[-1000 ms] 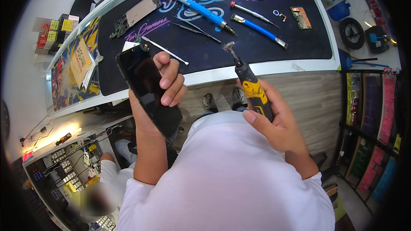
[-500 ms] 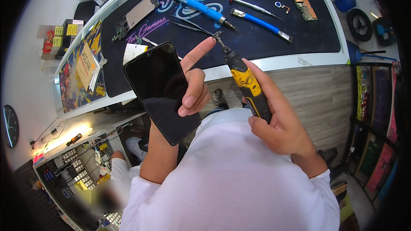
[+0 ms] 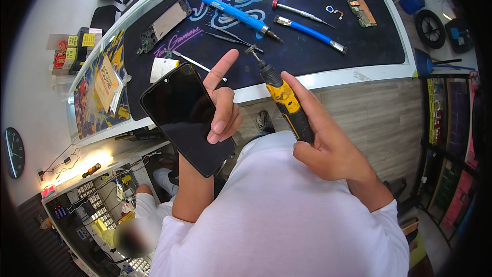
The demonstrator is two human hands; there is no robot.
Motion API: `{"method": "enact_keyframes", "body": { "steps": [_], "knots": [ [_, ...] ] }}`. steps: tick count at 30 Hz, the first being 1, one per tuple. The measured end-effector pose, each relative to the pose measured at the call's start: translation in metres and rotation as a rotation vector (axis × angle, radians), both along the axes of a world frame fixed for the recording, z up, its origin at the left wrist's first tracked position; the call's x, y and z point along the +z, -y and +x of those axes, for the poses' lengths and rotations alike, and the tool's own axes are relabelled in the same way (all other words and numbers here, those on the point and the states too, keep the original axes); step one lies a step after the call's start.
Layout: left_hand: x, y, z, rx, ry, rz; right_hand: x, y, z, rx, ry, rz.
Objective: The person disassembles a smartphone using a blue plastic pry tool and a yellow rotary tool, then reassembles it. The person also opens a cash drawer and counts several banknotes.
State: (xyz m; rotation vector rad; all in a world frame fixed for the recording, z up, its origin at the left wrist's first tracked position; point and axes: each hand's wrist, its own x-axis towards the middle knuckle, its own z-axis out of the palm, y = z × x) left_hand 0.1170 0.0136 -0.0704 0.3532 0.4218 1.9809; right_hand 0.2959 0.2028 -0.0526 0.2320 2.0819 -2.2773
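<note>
My left hand (image 3: pixel 225 113) grips a black smartphone (image 3: pixel 179 118), its dark screen facing up and tilted. The index finger of that hand sticks out past the phone's edge toward the table. In my right hand (image 3: pixel 330 151) is a yellow and black rotary tool (image 3: pixel 283 100), the fingers wrapped round its body. At its tip sits a small disc (image 3: pixel 251 50), which is apart from my left index finger. Beyond the hands, on the dark mat (image 3: pixel 328 61), lie a pair of tweezers (image 3: pixel 228 37) and a thin metal prying tool (image 3: pixel 202 65).
On the mat are a blue pen-shaped tool (image 3: pixel 233 14), a red-capped screwdriver (image 3: pixel 302 13), a blue-handled tool (image 3: pixel 310 33), a phone frame (image 3: pixel 165 25), a circuit board (image 3: pixel 363 13) and a white piece (image 3: pixel 163 70). Another person (image 3: pixel 148 215) is at a lower-left bench.
My left index fingertip has come away from the disc, which it was at before. Both hands have shifted left with the phone and the rotary tool still held.
</note>
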Motion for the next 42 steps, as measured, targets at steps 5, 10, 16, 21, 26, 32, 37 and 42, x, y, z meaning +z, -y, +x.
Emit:
{"method": "enact_keyframes", "body": {
  "steps": [5,10,16,21,26,32,37,42],
  "knots": [
    [0.002,0.001,0.002,0.014,0.027,-0.004,-0.003,0.003,-0.003,0.003,-0.053,0.078],
    [0.005,0.003,0.0,-0.013,0.041,-0.025,-0.001,0.003,-0.003,0.001,-0.051,0.137],
    [0.003,0.004,-0.001,-0.073,0.089,0.048,0.002,0.005,-0.002,-0.007,-0.012,0.147],
    [0.005,0.005,0.0,-0.087,0.109,0.035,0.0,0.007,-0.003,-0.006,-0.009,0.135],
    [0.007,0.005,0.003,-0.064,0.121,0.025,0.0,0.01,-0.003,-0.01,-0.017,0.111],
    [0.001,0.003,0.005,-0.04,0.115,0.063,-0.002,0.011,-0.002,-0.006,-0.011,0.087],
    [-0.004,0.002,0.0,-0.046,0.08,0.088,-0.004,0.012,-0.002,-0.022,-0.028,0.053],
    [-0.009,0.002,-0.004,0.005,-0.008,0.083,-0.003,0.011,-0.001,-0.017,-0.042,0.08]
  ]
}}
